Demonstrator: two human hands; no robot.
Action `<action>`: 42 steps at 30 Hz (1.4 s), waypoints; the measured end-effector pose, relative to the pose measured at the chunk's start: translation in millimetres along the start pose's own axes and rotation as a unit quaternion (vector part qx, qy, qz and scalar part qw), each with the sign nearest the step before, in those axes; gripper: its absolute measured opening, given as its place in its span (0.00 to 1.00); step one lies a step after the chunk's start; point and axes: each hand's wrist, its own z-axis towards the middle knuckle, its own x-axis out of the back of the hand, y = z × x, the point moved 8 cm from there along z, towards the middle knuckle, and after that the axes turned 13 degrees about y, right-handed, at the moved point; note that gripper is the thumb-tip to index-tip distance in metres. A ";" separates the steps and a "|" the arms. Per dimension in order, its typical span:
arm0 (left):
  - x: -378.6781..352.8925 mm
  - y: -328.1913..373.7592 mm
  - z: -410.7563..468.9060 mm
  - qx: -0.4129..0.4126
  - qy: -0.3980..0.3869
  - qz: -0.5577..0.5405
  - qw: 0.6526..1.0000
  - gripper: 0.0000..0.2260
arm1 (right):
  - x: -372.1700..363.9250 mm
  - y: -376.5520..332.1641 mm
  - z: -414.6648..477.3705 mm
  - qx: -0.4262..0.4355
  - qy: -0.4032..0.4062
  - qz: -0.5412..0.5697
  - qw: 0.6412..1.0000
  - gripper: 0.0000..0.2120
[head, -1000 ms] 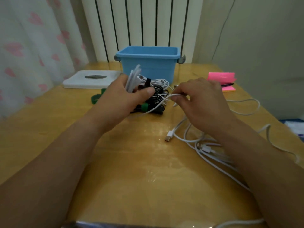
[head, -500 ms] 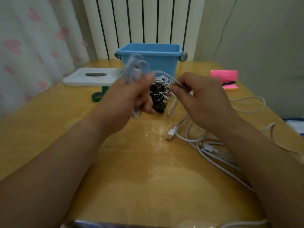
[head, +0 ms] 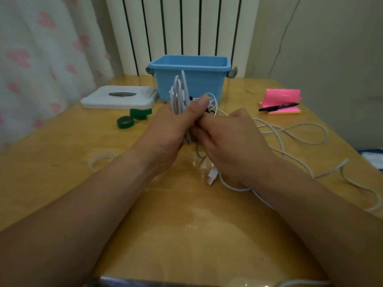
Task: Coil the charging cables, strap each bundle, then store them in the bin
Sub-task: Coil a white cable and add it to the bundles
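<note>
Our left hand [head: 172,129] clamps the white coil [head: 179,94] upright, thumb across the loops so they can't spring apart. Right hand [head: 234,141] pinches its free end close in, probably for the next wrap. Green straps [head: 125,122] lie within reach, and the bin [head: 190,79] stands behind.

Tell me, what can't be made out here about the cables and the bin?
Head view:
- Bin inside: its near wall hides the floor, so stored bundles would be unseen.
- Coil in the left hand: blurred, loops uncountable.
- Right hand: its back hides the fingertips; whether they pinch cable cannot be told.
- Loose cable: partly hidden under the right forearm.
</note>
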 end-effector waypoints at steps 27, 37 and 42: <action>5.4 9.2 -12.3 -0.066 -0.090 0.313 0.943 0.07 | 24.0 35.6 1.9 -0.097 0.068 0.122 0.985 0.06; 40.0 26.5 12.9 -0.016 0.018 -0.109 0.994 0.12 | 6.4 68.2 -2.8 -0.139 -0.020 0.032 0.990 0.11; 26.4 4.3 8.4 -0.003 0.056 -0.012 0.998 0.13 | 24.3 39.4 5.1 -0.110 0.090 0.070 0.987 0.07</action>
